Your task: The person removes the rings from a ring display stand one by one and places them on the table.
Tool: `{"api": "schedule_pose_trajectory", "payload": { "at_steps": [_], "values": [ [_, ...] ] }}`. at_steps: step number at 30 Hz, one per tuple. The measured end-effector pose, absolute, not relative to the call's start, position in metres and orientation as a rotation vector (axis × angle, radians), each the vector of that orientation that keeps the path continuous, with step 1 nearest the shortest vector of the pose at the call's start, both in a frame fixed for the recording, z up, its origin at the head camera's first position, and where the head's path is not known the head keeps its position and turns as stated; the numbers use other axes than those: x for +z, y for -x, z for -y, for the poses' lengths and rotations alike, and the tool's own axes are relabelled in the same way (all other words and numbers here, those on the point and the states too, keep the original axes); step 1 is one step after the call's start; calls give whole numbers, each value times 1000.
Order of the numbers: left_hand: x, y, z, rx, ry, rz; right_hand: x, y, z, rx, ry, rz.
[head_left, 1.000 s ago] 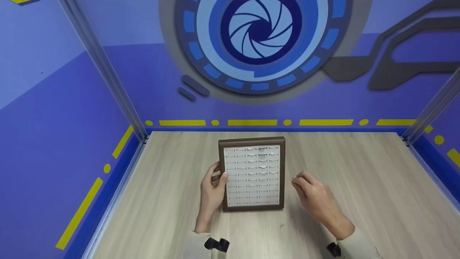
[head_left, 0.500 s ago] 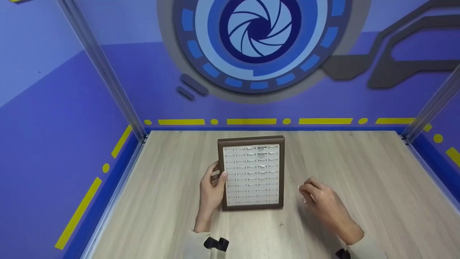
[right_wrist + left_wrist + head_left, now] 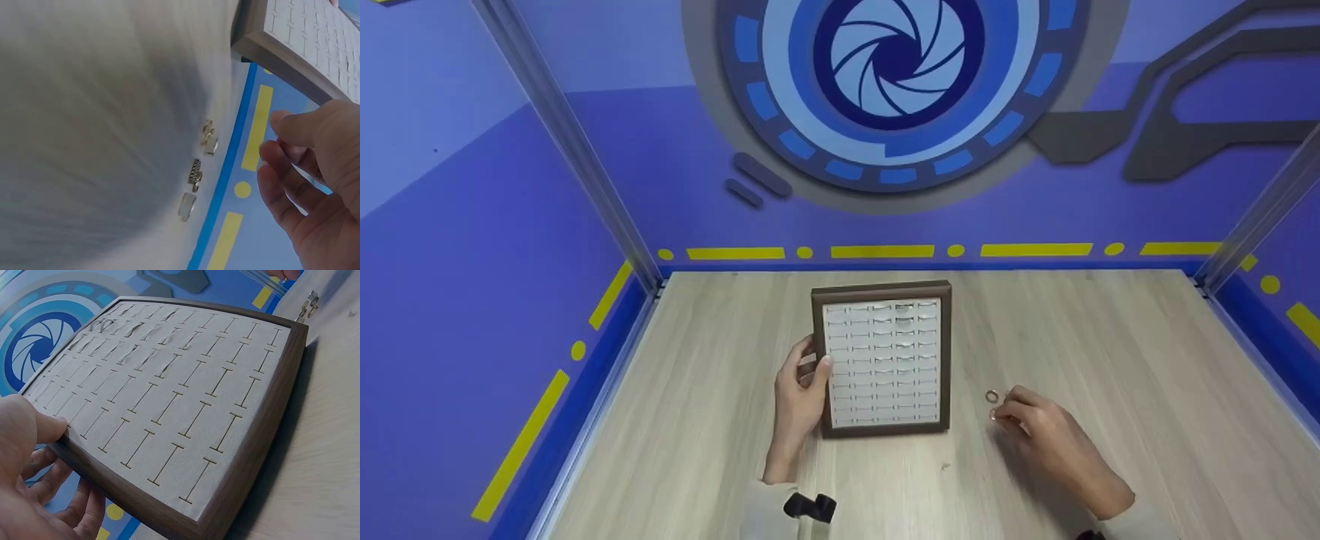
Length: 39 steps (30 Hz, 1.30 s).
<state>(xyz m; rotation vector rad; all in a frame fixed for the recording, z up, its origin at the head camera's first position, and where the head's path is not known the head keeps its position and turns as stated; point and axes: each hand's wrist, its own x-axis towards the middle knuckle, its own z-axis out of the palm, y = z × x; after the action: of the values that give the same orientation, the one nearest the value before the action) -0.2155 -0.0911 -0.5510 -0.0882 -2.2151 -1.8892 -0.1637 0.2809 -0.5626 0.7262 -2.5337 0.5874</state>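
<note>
My left hand [image 3: 801,390] grips a ring display tray [image 3: 816,315] by its left edge, thumb on the front and fingers behind. The tray has a brown frame and a white slotted pad, and is propped up at a tilt. Two thin silver rings [image 3: 101,325] appear to sit in its slots in the left wrist view. Right of the tray, my right hand [image 3: 1054,442] is over the table, fingers loosely bent. Just beyond its fingertips lies a gold ring [image 3: 992,396]. Several rings [image 3: 194,171] lie apart from that hand in the right wrist view; nothing shows between its fingers.
The pale wood-grain table [image 3: 720,390] lies beneath. Blue printed panels [image 3: 840,225] with yellow marks rise at its back and sides, with metal posts [image 3: 577,150] at the corners. A small dark mark [image 3: 946,466] is on the table in front of the tray.
My right hand has moved right and toward me, away from the tray's side, and the gold ring on the table has come into view. My left hand and the tray stay put.
</note>
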Motion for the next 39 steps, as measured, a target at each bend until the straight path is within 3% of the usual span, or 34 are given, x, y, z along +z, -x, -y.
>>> {"api": "schedule_pose_trajectory", "payload": {
  "at_steps": [39],
  "values": [
    [-550,217,90,-1890,60,2214,-577,165,-297,618,-792,2823]
  ]
}}
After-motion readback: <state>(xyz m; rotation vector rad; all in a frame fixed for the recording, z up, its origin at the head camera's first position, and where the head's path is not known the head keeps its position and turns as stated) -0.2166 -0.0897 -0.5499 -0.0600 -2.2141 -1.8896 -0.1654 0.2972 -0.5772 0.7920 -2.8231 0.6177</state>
